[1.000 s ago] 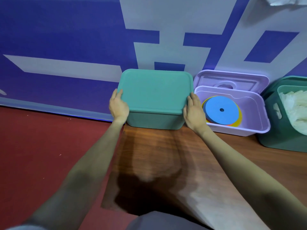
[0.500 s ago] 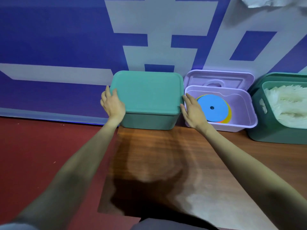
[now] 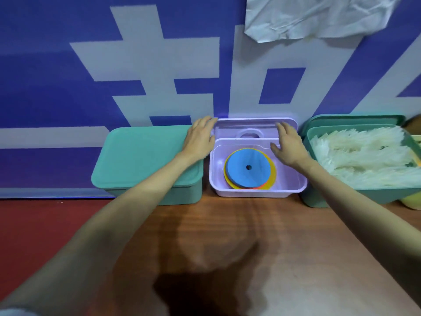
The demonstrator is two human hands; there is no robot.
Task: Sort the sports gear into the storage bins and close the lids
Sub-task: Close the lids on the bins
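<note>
your left hand [image 3: 200,139] and right hand [image 3: 288,144], fingers straight, reach lilac lid [image 3: 255,130] propped behind lilac bin [image 3: 257,190] — contact seemingly light — ready to swing it shut over discs [image 3: 249,168].

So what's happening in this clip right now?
A person is packing gear into bins along a blue wall. The teal bin on the left already has its lid on. Both hands now reach for the purple lid propped behind the open purple bin: the left hand at its left corner, the right hand near its right side. Flat discs, blue disc on top, lie inside. The green bin of white netting is open.
</note>
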